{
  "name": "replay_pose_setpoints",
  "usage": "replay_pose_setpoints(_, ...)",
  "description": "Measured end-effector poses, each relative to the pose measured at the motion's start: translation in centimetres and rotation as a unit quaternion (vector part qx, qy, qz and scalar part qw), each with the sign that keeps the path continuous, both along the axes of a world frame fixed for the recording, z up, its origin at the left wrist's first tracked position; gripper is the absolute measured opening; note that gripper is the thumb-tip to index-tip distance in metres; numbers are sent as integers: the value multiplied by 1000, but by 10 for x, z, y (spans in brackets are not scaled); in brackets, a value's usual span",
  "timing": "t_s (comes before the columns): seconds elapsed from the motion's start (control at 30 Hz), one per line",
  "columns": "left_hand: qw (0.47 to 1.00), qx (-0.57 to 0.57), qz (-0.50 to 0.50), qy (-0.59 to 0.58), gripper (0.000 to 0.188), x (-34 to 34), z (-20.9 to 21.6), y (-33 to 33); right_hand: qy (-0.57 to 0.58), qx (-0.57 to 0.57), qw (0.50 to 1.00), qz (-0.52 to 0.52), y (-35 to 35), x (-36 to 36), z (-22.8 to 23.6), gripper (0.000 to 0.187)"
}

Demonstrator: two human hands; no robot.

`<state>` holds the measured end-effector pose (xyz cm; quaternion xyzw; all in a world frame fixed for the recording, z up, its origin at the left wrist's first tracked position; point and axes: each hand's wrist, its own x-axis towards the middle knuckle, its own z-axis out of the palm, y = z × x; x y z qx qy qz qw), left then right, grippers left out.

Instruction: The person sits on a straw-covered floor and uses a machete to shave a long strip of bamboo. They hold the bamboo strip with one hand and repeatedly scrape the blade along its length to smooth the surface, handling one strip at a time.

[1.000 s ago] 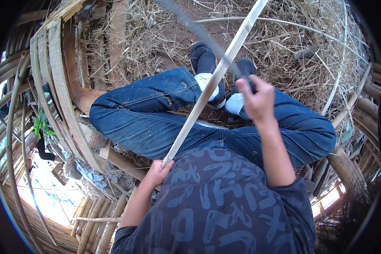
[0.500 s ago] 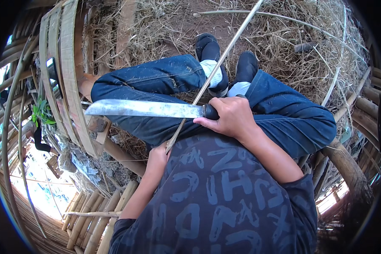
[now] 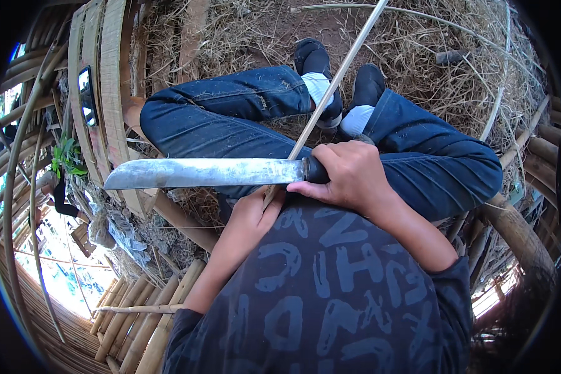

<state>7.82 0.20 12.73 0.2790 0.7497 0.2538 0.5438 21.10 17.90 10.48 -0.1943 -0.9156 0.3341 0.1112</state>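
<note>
My right hand (image 3: 352, 174) is closed round the black handle of a machete (image 3: 212, 172). Its broad, worn steel blade points left across my lap, lying over a long pale bamboo strip (image 3: 335, 87). That strip slants from the top of the view, between my shoes, down to my waist. My left hand (image 3: 254, 212) grips its lower end close to my shirt, just below the blade. The blade hides the stretch of strip right above my left fingers. Whether the edge bites into the strip, I cannot tell.
Dry straw (image 3: 442, 106) covers the ground ahead, with another thin strip (image 3: 411, 12) on it. A plank bench (image 3: 109, 81) with a phone (image 3: 87, 96) stands at my left. Bamboo poles (image 3: 520, 240) flank my right knee, and a slatted bamboo piece (image 3: 146, 324) lies lower left.
My left hand has moved up and right along the strip, closer to the machete. The blade has come slightly nearer my body and appears more level.
</note>
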Motion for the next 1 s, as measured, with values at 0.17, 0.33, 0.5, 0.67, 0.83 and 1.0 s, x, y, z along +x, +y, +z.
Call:
replay_pose_setpoints(0.17,1000,-3,9,-9,31,6,14,13,-2,13,1000,-16,0,4,-2,54)
replay_pose_setpoints(0.33,1000,4,26,11,31,13,19,14,9,54,998,-32,0,7,-1,54)
replay_pose_setpoints(0.5,999,-45,16,21,32,15,23,14,-1,82,994,-71,7,18,-11,55)
replay_pose_setpoints(0.67,999,-46,14,23,33,18,25,18,-4,100,989,-106,20,31,-20,54)
replay_pose_setpoints(0.83,999,-35,30,26,32,18,25,15,-4,123,986,-115,26,32,-20,54)
replay_pose_setpoints(1.0,999,-46,23,16,30,17,24,16,-30,148,976,-155,48,44,-26,54)
